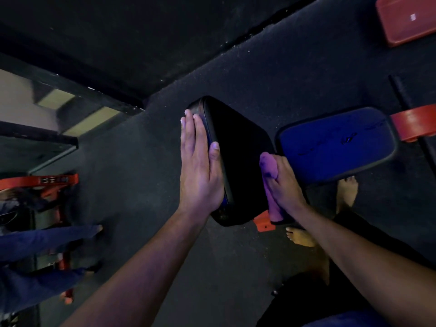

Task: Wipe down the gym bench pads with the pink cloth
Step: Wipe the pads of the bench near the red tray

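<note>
A black bench pad (238,156) stands tilted in the middle of the head view. My left hand (200,166) lies flat against its left side, fingers straight, thumb over the front edge. My right hand (283,182) presses the pink cloth (271,185) against the pad's right side, fingers laid along the cloth. A blue bench pad (337,142) sits to the right, just beyond my right hand, with some damp marks on its surface.
Dark rubber floor (141,185) lies all around. Red frame parts (412,123) hold the blue pad; a red pad (405,20) is at top right. My bare feet (346,192) stand below the blue pad. A mirror (35,185) at the left reflects red equipment.
</note>
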Available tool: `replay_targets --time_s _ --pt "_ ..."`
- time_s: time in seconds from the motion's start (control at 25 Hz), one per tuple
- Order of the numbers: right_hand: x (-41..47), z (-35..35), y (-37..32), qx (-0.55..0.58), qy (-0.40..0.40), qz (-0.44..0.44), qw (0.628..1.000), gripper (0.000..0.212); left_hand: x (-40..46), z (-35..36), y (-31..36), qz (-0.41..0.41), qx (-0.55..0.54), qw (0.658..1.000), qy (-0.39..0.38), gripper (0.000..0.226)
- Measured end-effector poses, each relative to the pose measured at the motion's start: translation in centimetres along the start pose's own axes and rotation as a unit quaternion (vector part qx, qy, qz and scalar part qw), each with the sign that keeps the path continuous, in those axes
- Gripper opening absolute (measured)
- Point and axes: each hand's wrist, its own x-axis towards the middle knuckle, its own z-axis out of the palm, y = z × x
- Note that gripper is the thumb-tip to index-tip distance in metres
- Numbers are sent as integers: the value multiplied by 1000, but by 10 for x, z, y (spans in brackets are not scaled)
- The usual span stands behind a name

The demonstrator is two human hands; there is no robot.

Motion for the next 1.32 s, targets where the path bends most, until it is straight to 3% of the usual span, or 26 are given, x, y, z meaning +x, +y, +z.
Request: replay_targets --time_s 0.08,0.16,0.28,0.44,0.6,0.72,0.8,0.88,1.08,1.16,1.32 --pt "17 -18 18 8 -6 76 997 31 -4 1 4 31 32 999 -4 56" --pt "43 -38 13 46 40 120 991 19 -4 2 5 47 46 998 -8 56" --pt "100 -45 -40 103 71 51 991 25 0 1 5 31 52 998 -17 57" --pt "129 7 -69 16 47 -60 997 43 0 -6 7 23 55 998 -26 57" --pt "176 12 -19 -6 36 86 996 46 2 -7 15 -3 58 998 -35 57" --pt "199 11 10 -23 -2 232 972 50 0 -7 12 11 53 998 -42 58" --pt "201 5 3 -8 3 276 961 50 2 -7 12 11 58 997 -44 58" --pt "179 4 -32 32 20 222 974 44 2 -9 12 7 57 997 -47 58" --pt "101 -5 -101 55 54 -72 994 34 4 -9 18 7 71 996 -58 58" --pt "124 -4 -79 27 37 -73 996 34 3 -8 17 9 73 996 -57 58" --pt "174 -7 -30 28 14 78 996 14 3 -8 16 14 75 996 -52 58"
